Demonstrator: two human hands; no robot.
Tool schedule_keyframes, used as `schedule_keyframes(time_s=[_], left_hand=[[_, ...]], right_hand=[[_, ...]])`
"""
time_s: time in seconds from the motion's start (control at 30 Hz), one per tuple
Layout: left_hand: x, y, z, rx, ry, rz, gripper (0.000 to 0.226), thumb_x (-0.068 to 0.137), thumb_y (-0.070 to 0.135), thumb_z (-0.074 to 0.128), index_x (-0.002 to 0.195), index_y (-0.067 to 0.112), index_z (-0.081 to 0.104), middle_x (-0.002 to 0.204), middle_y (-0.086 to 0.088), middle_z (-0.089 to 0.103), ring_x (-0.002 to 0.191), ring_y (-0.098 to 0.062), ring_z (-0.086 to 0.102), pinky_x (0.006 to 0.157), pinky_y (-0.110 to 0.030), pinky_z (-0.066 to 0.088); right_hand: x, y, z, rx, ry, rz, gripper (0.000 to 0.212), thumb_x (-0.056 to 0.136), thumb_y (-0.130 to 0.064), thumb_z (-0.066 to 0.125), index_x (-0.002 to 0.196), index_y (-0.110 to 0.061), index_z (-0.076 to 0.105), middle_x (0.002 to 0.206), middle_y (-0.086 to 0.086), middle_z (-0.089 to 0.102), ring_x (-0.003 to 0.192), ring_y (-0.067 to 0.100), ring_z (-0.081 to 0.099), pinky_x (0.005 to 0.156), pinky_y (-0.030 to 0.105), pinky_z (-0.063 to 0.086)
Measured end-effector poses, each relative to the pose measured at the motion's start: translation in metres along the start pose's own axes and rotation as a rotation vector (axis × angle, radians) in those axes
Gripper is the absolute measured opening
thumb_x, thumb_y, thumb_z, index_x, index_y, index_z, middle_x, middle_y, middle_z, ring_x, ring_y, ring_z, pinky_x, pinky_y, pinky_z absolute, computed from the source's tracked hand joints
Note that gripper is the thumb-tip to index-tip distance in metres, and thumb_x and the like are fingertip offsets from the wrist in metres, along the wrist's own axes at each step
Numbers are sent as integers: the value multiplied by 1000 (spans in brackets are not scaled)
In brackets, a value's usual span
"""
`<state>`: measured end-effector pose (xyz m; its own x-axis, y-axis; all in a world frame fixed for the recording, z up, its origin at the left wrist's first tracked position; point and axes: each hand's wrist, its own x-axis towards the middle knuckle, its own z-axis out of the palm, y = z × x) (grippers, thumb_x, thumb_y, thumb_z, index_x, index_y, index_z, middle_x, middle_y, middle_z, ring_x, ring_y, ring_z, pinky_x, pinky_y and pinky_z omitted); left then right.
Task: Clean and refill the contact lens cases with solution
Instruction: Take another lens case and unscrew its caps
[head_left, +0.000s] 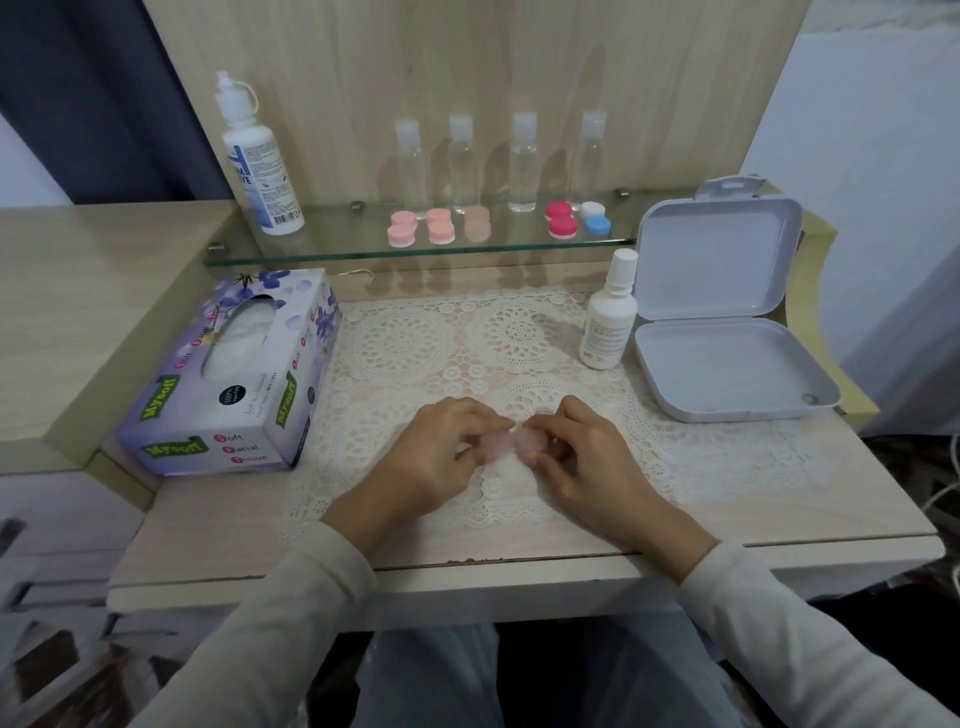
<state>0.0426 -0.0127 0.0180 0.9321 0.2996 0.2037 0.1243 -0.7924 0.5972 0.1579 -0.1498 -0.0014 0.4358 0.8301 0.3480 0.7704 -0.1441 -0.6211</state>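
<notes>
Case (pale pink) sits with long axis left-right.

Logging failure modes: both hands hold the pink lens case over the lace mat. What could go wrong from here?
1. Left hand and right hand pinch the lens case over the lace mat; any liquid inside could spill and soak in.
2. The small white bottle stands upright beyond the right hand, beside the open grey box; a careless reach might tip it.
</notes>
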Motion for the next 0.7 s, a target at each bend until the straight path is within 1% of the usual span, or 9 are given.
schedule_keyframes(time_s=[0.1,0.27,0.33,0.4,0.47,0.53,0.57,0.63,0.7], left_hand=[[1,2,3,-4,33,-46,33,83,12,64,116,10,62,100,3,51,88,-9,49,75,-1,37],[-2,-3,-4,44,125,-138,34,78,24,71,108,11,65,93,4,52,79,-6,47,71,-7,34],[-7,-11,-9,88,95,-167,35,76,27,72,109,15,65,93,5,52,81,-6,46,72,-11,33],[-12,-16,-13,116,53,-187,38,76,31,72,110,19,64,97,5,54,87,-8,45,80,-18,35],[-15,-19,-14,112,32,-196,50,70,46,72,112,21,62,103,7,55,95,-7,45,82,-17,33],[-15,-16,-13,81,47,-169,68,59,65,58,111,22,63,102,12,54,97,-6,45,80,-11,30],[-13,-15,-11,64,53,-151,71,57,69,53,110,23,64,101,13,54,97,-5,45,81,-10,30],[-9,-11,-4,51,48,-129,64,61,63,64,110,22,65,100,11,56,97,-7,47,84,-12,31],[-5,-7,4,36,69,-115,43,69,42,75,107,21,67,97,8,58,95,-9,49,85,-17,34]], right_hand=[[0,-1,-1,2,-1,2,18,81,-10,66,98,-10,67,75,-14,37,63,1,41,61,9,33],[0,0,-1,-9,-5,9,21,80,-10,66,100,-8,66,76,-11,38,65,3,42,61,11,30],[0,0,-1,-7,-5,12,20,79,-9,67,100,-8,66,76,-9,39,65,4,43,60,11,31],[0,0,-1,-6,-2,14,20,79,-9,67,99,-8,67,77,-10,39,65,4,43,60,11,31],[0,0,0,-12,3,11,21,79,-9,67,100,-8,67,77,-7,41,65,4,44,60,11,31],[0,0,0,-19,10,12,22,79,-10,68,101,-8,67,79,-5,42,66,4,45,61,11,32],[0,0,0,-18,15,15,23,79,-10,68,102,-8,67,79,-6,42,66,4,45,62,10,32],[0,0,0,-14,22,18,23,79,-11,68,102,-9,67,80,-6,43,67,6,47,62,9,33],[0,-1,-1,-8,21,17,23,79,-13,68,101,-9,67,83,-4,47,67,5,48,62,11,35]])
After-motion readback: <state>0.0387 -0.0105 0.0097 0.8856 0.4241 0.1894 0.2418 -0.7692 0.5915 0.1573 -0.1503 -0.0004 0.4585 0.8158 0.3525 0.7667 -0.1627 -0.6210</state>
